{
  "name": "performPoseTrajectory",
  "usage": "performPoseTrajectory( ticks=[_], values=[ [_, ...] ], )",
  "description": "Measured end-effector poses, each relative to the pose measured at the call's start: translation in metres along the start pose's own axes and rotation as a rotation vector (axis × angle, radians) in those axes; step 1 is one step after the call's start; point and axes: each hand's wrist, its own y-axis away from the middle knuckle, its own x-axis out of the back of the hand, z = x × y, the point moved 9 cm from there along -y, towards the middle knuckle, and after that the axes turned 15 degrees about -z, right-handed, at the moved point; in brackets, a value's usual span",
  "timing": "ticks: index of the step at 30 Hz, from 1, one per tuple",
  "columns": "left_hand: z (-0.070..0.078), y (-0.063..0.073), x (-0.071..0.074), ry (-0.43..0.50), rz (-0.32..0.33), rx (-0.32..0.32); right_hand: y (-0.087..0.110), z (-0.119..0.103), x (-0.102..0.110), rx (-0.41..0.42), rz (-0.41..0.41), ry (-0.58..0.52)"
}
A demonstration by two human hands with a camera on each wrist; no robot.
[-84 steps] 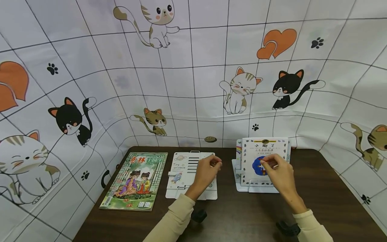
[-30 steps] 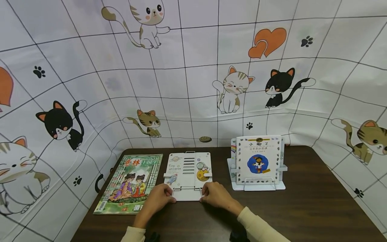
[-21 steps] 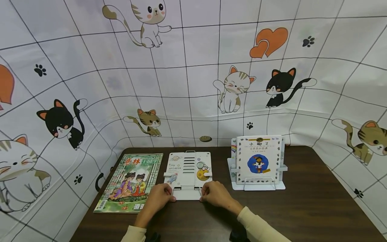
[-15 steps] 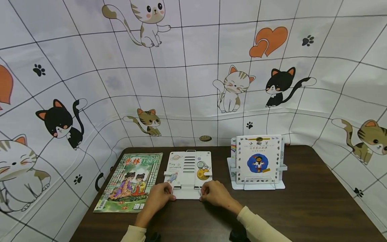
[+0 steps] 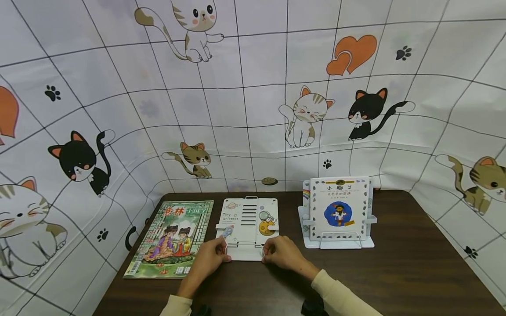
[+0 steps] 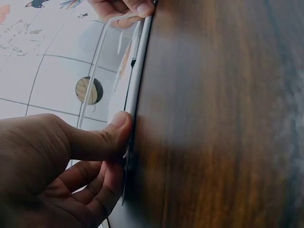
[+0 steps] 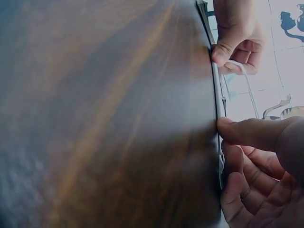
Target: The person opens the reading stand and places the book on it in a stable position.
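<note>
A white book stand (image 5: 245, 252) printed "Tiny universe" lies folded flat on the table at the middle of the head view. My left hand (image 5: 207, 259) pinches its front left corner; my right hand (image 5: 285, 253) pinches the front right corner. In the left wrist view the left thumb (image 6: 121, 126) sits on the stand's edge with curled fingers beneath. The stand's wire page holder (image 6: 97, 52) stands up from the plate. The right wrist view has the right hand (image 7: 266, 161) with its thumb on the same edge. The stand's underside is hidden.
To the left lies a green magazine (image 5: 170, 241), close to my left hand. At the right a second book stand (image 5: 371, 241) stands upright, holding a white picture book (image 5: 340, 193). A cat-patterned cloth (image 5: 253, 109) hangs behind the dark wooden table (image 5: 395, 272).
Both hands have come down from above the table, the right one from before the picture book, to the flat stand's front corners. Over the last second they have stayed nearly still.
</note>
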Motion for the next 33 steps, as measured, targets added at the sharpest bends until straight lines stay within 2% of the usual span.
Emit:
performPoseTrajectory(
  ticks=[4, 7, 10, 12, 16, 18, 21, 25, 29, 33],
  values=[
    [-0.006, -0.002, -0.002, 0.015, -0.056, -0.004, 0.001, 0.001, -0.002, 0.005, -0.031, -0.010],
    [-0.010, -0.003, -0.001, 0.064, -0.145, -0.022, 0.001, -0.002, 0.001, 0.032, -0.068, -0.049],
    [-0.008, -0.004, 0.008, 0.126, -0.221, -0.031, 0.000, -0.002, 0.013, 0.048, -0.069, -0.100],
    [-0.006, -0.004, 0.020, 0.151, -0.203, 0.000, -0.001, 0.001, 0.025, 0.032, -0.029, -0.140],
    [-0.009, -0.010, 0.046, 0.106, -0.050, 0.114, -0.002, 0.007, 0.051, -0.037, 0.126, -0.215],
    [-0.012, -0.017, 0.055, 0.089, 0.011, 0.161, -0.003, 0.010, 0.061, -0.074, 0.210, -0.216],
    [-0.014, -0.028, 0.061, 0.089, 0.058, 0.205, -0.008, 0.016, 0.068, -0.123, 0.292, -0.178],
    [-0.014, -0.044, 0.059, 0.086, 0.081, 0.224, -0.019, 0.025, 0.064, -0.192, 0.285, -0.148],
    [-0.020, -0.057, 0.047, 0.101, 0.057, 0.263, -0.025, 0.034, 0.054, -0.257, 0.229, -0.155],
    [-0.027, -0.066, 0.038, 0.131, 0.057, 0.276, -0.027, 0.038, 0.049, -0.279, 0.212, -0.177]
  ],
)
